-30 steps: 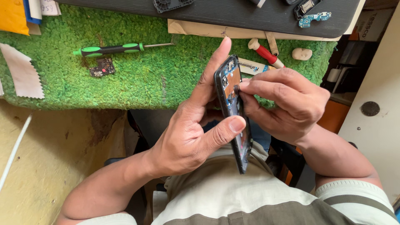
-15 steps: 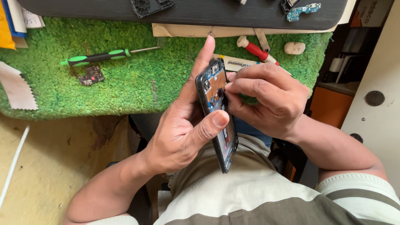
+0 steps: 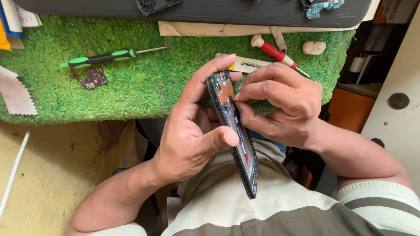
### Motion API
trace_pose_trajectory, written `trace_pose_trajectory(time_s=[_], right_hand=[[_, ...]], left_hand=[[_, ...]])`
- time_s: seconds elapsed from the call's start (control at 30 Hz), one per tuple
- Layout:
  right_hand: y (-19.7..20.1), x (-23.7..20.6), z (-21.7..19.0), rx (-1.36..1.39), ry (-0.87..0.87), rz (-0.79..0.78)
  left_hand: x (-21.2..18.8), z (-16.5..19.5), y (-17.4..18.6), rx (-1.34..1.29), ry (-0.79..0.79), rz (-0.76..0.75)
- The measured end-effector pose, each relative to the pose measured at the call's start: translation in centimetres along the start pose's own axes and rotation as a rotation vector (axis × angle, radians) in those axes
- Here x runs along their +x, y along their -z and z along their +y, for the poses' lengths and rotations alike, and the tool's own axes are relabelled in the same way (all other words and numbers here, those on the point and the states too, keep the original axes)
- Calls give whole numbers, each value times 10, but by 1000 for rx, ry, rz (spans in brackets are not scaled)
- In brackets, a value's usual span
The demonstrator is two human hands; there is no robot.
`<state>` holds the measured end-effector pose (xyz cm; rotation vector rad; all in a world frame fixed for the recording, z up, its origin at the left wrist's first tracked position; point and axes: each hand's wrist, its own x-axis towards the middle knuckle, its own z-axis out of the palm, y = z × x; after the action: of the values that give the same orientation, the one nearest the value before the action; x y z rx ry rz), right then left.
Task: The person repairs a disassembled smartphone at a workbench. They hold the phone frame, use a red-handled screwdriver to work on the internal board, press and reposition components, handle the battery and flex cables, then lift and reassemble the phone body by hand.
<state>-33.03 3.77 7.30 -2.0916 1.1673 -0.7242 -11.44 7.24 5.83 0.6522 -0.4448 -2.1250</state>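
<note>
Your left hand (image 3: 192,135) is gripping an opened phone (image 3: 234,131) on edge above your lap, thumb pressing its frame; your right hand (image 3: 280,102) is pinching at a part near its top; a green-handled screwdriver (image 3: 103,57) and red-handled screwdriver (image 3: 275,51) are lying on the green mat (image 3: 144,87) beyond.

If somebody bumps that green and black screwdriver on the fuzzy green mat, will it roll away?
Probably not far. The green and black screwdriver has a round handle, so it could roll on a bare table, but the shaggy green mat likely grips it. It looks stiff and fairly light, with a thin metal tip that could poke.
</note>
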Motion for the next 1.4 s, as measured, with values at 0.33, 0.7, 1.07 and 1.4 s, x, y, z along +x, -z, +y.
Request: trace_pose_trajectory(time_s=[0.33, 0.7, 1.07, 1.4], right_hand=[[5, 3, 8, 273, -87, -164], [6, 6, 15, 242, -102, -251], [3, 3, 15, 192, -57, -227], [7, 6, 17, 262, -38, -269]], left_hand=[[1, 11, 0, 40, 66, -4], [2, 14, 2, 69, 92, -1], [3, 16, 3, 63, 96, -3], [5, 21, 1, 86, 135, 15]])
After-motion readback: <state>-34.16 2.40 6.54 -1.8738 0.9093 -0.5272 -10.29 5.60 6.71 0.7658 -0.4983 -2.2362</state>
